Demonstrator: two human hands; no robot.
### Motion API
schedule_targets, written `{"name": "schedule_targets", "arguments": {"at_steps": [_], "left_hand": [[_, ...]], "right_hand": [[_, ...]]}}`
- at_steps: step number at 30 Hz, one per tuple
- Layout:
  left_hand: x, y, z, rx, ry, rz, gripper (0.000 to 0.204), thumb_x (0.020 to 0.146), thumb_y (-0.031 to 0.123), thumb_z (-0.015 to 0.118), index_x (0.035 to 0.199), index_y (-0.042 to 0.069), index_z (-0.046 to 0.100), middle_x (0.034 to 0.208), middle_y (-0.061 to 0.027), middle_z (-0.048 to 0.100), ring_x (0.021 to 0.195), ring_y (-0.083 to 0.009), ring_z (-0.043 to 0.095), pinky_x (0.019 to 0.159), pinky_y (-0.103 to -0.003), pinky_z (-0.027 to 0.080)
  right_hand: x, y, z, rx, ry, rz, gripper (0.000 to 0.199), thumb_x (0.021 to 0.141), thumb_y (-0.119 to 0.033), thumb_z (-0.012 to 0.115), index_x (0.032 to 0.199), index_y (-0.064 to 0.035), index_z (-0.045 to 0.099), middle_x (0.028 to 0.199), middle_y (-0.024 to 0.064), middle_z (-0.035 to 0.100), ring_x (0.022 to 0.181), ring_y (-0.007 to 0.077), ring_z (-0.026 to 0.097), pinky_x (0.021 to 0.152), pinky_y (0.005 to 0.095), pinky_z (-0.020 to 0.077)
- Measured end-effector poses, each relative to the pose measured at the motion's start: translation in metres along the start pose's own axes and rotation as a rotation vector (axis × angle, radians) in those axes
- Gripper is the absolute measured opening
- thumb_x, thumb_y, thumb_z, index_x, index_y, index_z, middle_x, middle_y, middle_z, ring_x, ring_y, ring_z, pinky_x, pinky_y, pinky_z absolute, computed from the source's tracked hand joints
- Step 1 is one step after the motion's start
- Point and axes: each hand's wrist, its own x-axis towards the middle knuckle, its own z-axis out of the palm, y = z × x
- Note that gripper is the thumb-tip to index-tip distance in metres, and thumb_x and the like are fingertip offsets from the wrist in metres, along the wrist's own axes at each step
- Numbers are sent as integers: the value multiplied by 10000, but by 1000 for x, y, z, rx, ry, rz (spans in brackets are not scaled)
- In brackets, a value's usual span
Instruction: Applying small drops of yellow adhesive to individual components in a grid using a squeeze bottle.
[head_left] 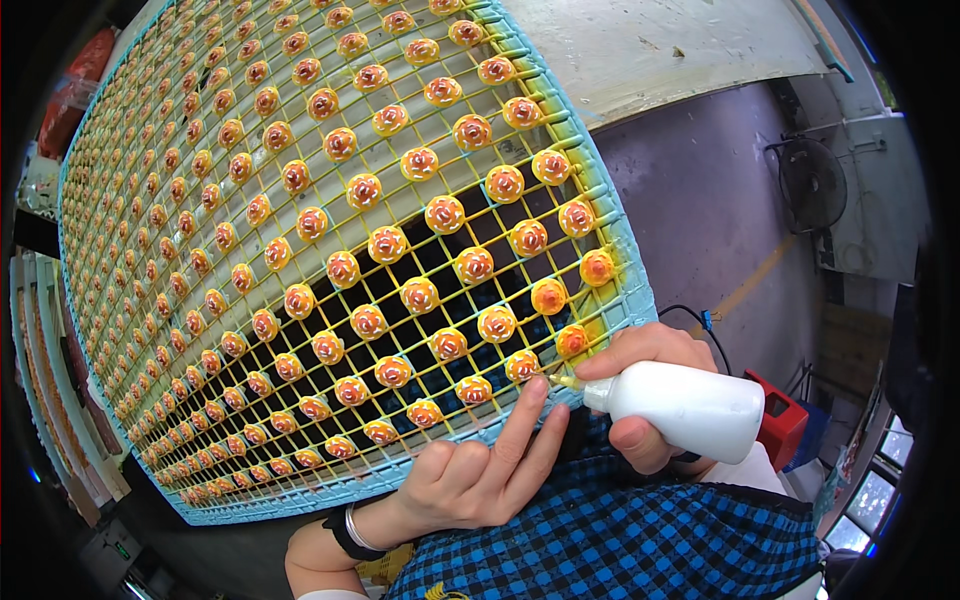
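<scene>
A large grid panel (pixel 330 395) of yellow strands with a light blue rim stretches out before me, dotted with rows of round orange flower-shaped pieces (pixel 420 295). Most of these carry small white strokes; a plain orange piece (pixel 572 341) and two others close by at the right corner show none. My right hand (pixel 645 400) is closed around a white squeeze bottle (pixel 690 410), tilted with its narrow nozzle (pixel 568 381) beside a white-marked piece near the front rim. My left hand (pixel 495 455) holds nothing, two fingers stretched toward the nozzle and the others bent, resting by the rim.
A pale tabletop (pixel 660 50) lies under the panel's far side. Beyond it on the right stand a black fan (pixel 810 182) and a red plastic stool or crate (pixel 780 420). Long boards (pixel 60 390) lean at the left. A blue-black checked apron (pixel 600 530) covers my front.
</scene>
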Motion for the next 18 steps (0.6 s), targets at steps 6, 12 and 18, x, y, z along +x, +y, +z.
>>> {"name": "schedule_targets", "arguments": {"at_steps": [6,12,18], "left_hand": [[1,0,0,4,1,7,260,823,179,491,1026,200,653,1068,5,645,465,-30,201,457,-187,156],[1,0,0,-4,-3,2,259,822,178,495,1024,204,654,1063,6,647,465,-29,202,456,-186,158],[0,0,1,0,3,7,261,822,176,494,1027,200,653,1063,6,647,465,-30,203,456,-185,159]], "right_hand": [[-2,0,2,8,42,52,396,755,-403,674,826,-17,623,696,70,612,559,192,617,493,259,487],[-2,1,2,-17,31,35,390,747,-394,685,834,-20,621,693,78,609,560,193,618,495,257,487],[-3,2,1,-10,33,39,383,746,-388,686,838,-22,618,706,84,608,558,195,617,495,257,486]]}}
